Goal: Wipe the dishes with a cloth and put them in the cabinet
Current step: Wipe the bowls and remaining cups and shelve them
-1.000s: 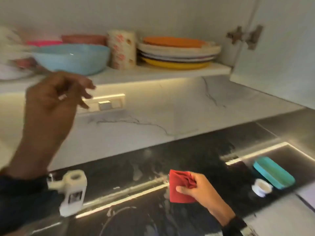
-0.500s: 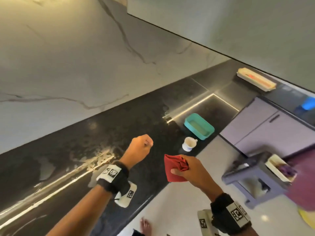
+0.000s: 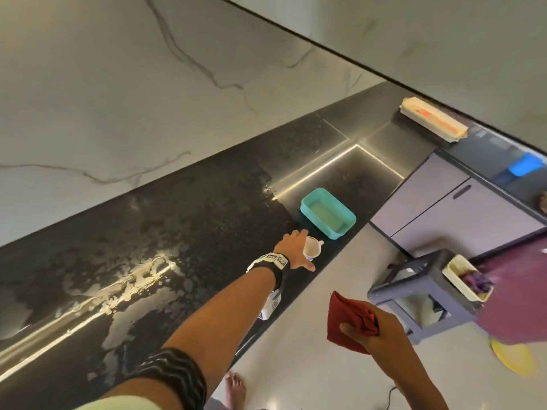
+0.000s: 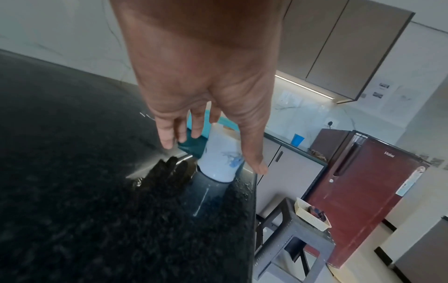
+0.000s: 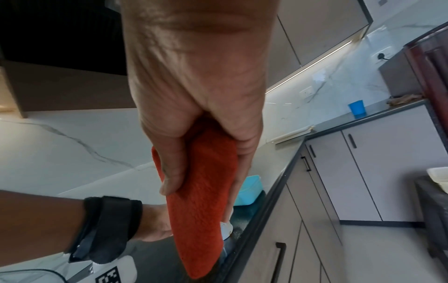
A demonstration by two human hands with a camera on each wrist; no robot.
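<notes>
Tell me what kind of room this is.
Most likely a home kitchen: a black stone countertop under a marble-look backsplash, wall cabinets above it, and a maroon fridge beside the counter.

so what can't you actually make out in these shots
- Contact: the left hand spreads around the cup, but no view settles whether it touches.
- Cup in the right wrist view: mostly hidden behind the red cloth.
- Beige basket contents: too small in the head view.

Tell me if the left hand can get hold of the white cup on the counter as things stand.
Probably yes: the left hand is open right at the white cup, fingers and thumb spread to either side, nothing between them; the teal tray sits behind it.
</notes>
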